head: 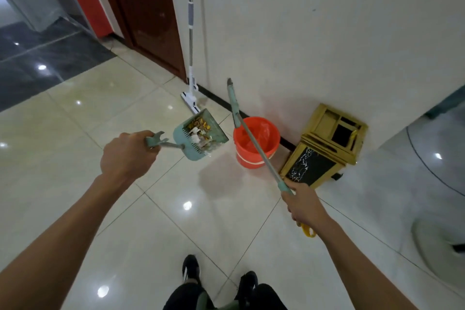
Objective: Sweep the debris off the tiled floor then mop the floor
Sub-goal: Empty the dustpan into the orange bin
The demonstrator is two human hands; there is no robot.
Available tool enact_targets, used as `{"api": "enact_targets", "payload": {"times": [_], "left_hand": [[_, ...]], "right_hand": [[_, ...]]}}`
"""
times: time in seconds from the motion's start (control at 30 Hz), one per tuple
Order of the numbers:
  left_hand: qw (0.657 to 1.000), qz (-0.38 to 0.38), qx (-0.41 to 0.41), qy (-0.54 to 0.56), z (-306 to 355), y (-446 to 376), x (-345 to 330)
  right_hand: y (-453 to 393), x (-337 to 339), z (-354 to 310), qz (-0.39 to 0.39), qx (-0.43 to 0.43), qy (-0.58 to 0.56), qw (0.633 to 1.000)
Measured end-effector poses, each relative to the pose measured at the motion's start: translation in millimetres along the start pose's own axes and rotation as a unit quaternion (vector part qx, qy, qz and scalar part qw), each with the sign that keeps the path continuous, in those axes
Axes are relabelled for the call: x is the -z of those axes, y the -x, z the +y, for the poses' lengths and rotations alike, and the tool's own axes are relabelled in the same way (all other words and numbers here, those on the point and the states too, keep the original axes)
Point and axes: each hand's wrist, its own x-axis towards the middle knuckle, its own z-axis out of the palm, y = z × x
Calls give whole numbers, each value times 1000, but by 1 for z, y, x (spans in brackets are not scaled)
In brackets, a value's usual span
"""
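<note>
Debris fills a teal dustpan held aloft, left hand clenched on its handle; right hand grips a broom handle at three o'clock, over an orange bucket.

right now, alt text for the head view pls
A person's left hand holds a teal dustpan full of debris, and the right hand holds a broom above an orange bucket; a mop leans on the wall.
</note>
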Motion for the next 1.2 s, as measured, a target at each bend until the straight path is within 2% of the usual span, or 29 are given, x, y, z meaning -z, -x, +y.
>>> {"api": "enact_targets", "payload": {"times": [0.3, 0.43, 0.6, 1.03, 1.2], "left_hand": [[995, -4, -104, 2, 13, -100, -13], [990, -2, -140, -34, 15, -134, -25], [979, -11, -194, -69, 31, -152, -28], [958, -35, -255, -127, 89, -178, -50], [954, -46, -265, -137, 114, -179, -60]], "right_hand": [[-8, -22, -5, 60, -63, -7, 996], [-12, -40, -8, 78, -85, 10, 993], [-24, -58, -9, 83, -96, 2, 992], [-18, -45, 37, 91, -135, 27, 986], [-15, -39, 48, 90, -124, 27, 988]]}}
